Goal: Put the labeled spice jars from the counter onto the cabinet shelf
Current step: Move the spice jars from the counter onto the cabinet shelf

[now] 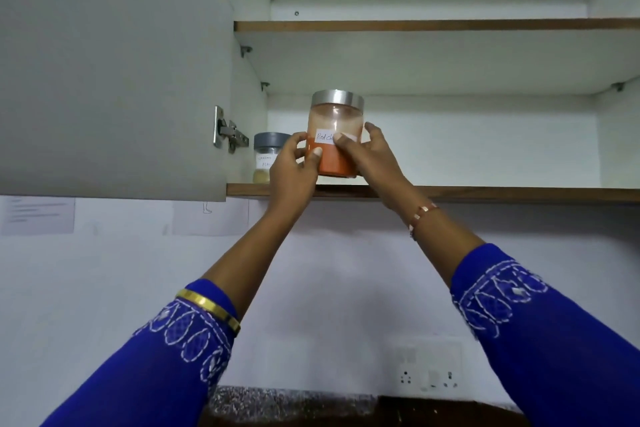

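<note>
Both arms raised to the open cabinet. Left hand (294, 166) and right hand (369, 152) grip the chili jar (336, 135) from either side, fingers curled round its clear cylindrical wall, right thumb over the white paper label. Jar: brushed metal lid, orange-red powder filling the lower half, base at the front of the lower shelf (485, 194), a brown-edged board; contact not discernible. Small jar (268, 156), grey lid, pale powder, stands upright just left. Door (110, 69) matte grey.
</note>
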The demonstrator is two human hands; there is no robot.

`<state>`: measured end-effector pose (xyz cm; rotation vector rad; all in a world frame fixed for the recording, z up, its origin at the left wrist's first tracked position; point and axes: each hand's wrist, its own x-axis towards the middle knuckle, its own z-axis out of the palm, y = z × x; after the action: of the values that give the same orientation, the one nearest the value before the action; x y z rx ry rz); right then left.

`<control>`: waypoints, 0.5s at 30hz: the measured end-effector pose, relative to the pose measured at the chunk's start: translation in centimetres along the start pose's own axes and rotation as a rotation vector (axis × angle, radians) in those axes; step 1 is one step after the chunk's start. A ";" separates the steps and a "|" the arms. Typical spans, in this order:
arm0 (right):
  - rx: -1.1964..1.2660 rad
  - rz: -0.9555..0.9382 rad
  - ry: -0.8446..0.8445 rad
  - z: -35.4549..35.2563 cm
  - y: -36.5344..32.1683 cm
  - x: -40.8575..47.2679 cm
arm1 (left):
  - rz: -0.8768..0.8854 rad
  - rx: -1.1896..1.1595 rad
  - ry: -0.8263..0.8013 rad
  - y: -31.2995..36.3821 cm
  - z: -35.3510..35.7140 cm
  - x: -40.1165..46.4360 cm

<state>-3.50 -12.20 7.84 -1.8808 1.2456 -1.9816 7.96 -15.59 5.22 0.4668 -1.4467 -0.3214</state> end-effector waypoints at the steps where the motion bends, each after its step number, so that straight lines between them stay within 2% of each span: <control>1: -0.038 0.004 0.017 0.4 0.6 0.5 | 0.004 0.030 0.003 -0.6 0.0 0.4; 6: -0.133 0.022 0.037 1.9 3.1 2.7 | 0.015 0.164 -0.030 -2.7 0.4 2.9; 9: -0.299 0.015 0.002 2.0 3.6 4.2 | -0.033 0.254 -0.079 -3.7 0.6 4.0; 12: -0.449 0.040 -0.040 2.1 4.0 5.6 | -0.040 0.487 -0.253 -4.5 0.7 4.9; 15: -0.433 0.134 -0.059 2.5 4.5 6.9 | -0.079 0.658 -0.457 -4.2 0.9 6.1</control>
<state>-4.71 -20.49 9.99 -1.9461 1.8463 -1.6755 8.01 -22.32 8.51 1.0319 -1.9822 0.0030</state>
